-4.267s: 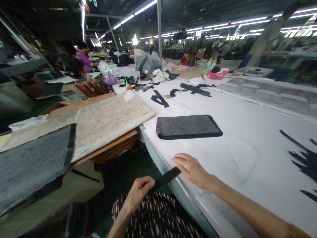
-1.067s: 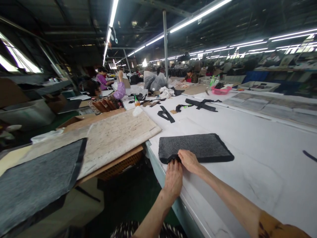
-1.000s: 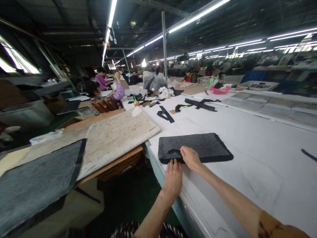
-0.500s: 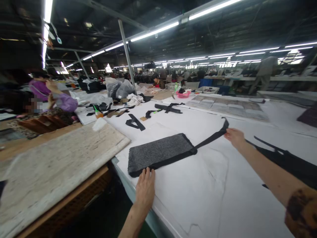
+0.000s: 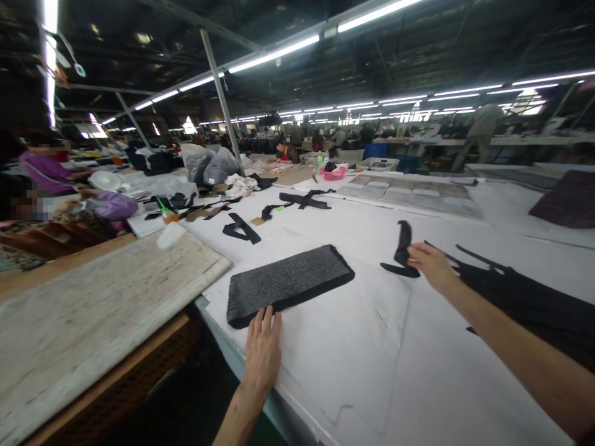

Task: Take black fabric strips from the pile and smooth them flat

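A grey knitted fabric panel (image 5: 288, 279) with a black band along its near edge lies flat on the white table (image 5: 353, 347). My left hand (image 5: 264, 337) rests with fingers stretched out on the panel's near left edge. To the right of the panel, my right hand (image 5: 430, 263) pinches a black fabric strip (image 5: 403, 244) between thumb and fingers. The strip is bent, one part standing up and its other end lying toward the left, apart from the panel. Close to my right forearm lies a pile of black fabric strips (image 5: 525, 303).
More black strips (image 5: 244, 229) lie beyond the panel. Further back are a pink basket (image 5: 332, 173), grey plastic bags (image 5: 216, 166) and pattern sheets (image 5: 409, 192). A worn board (image 5: 106, 310) stands at the left. People work nearby, one in a purple sleeve (image 5: 114, 205).
The black strip has come away from the panel's right corner and now hangs bent from my right hand. My left hand stays at the panel's near edge. The camera view has shifted slightly.
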The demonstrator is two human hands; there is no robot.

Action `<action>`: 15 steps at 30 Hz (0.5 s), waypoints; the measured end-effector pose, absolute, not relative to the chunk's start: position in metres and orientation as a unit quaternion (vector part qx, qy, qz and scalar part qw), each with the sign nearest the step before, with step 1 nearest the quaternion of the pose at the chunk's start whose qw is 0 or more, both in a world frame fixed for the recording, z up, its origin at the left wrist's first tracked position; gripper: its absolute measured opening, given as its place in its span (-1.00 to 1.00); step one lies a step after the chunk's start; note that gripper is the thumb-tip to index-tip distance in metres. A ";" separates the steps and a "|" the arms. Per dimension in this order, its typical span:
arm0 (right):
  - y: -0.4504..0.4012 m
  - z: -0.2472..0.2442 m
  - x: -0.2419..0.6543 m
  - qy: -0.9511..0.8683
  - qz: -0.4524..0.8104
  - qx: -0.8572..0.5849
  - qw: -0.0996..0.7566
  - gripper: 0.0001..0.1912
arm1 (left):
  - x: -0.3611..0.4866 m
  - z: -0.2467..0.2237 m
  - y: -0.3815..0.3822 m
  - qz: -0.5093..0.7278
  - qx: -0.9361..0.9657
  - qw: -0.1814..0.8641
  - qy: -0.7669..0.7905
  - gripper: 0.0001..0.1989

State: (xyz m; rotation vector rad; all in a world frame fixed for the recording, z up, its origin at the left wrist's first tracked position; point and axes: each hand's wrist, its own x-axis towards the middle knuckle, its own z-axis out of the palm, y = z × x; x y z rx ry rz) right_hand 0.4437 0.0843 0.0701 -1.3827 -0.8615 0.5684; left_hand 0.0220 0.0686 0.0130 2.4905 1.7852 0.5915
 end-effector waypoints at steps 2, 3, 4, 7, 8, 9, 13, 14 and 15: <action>0.076 0.054 0.390 -0.459 0.260 -0.619 0.582 -0.75 | 0.032 0.021 0.061 0.274 0.769 0.140 0.561 -0.57; 0.071 0.047 0.364 -0.513 0.251 -0.616 0.543 -0.78 | 0.037 0.024 0.056 0.306 0.738 0.231 0.556 -0.65; 0.065 0.041 0.339 -0.563 0.233 -0.610 0.507 -0.79 | 0.043 0.028 0.052 0.329 0.695 0.328 0.548 -0.73; 0.048 0.026 0.276 -0.681 0.169 -0.571 0.426 -0.77 | 0.052 0.037 0.042 0.371 0.525 0.561 0.521 -0.67; 0.043 0.021 0.261 -0.711 0.149 -0.553 0.407 -0.77 | 0.052 0.039 0.041 0.382 0.465 0.611 0.514 -0.62; 0.039 0.015 0.248 -0.737 0.128 -0.536 0.390 -0.76 | 0.051 0.040 0.040 0.391 0.411 0.648 0.508 -0.58; 0.028 -0.002 0.220 -0.816 0.017 -0.482 0.319 -0.77 | 0.034 0.039 0.039 0.407 0.306 0.681 0.526 -0.59; 0.027 -0.005 0.216 -0.831 -0.012 -0.469 0.300 -0.77 | 0.030 0.038 0.039 0.406 0.315 0.666 0.541 -0.63; 0.026 -0.007 0.214 -0.844 -0.038 -0.457 0.279 -0.77 | 0.026 0.037 0.040 0.403 0.327 0.649 0.556 -0.69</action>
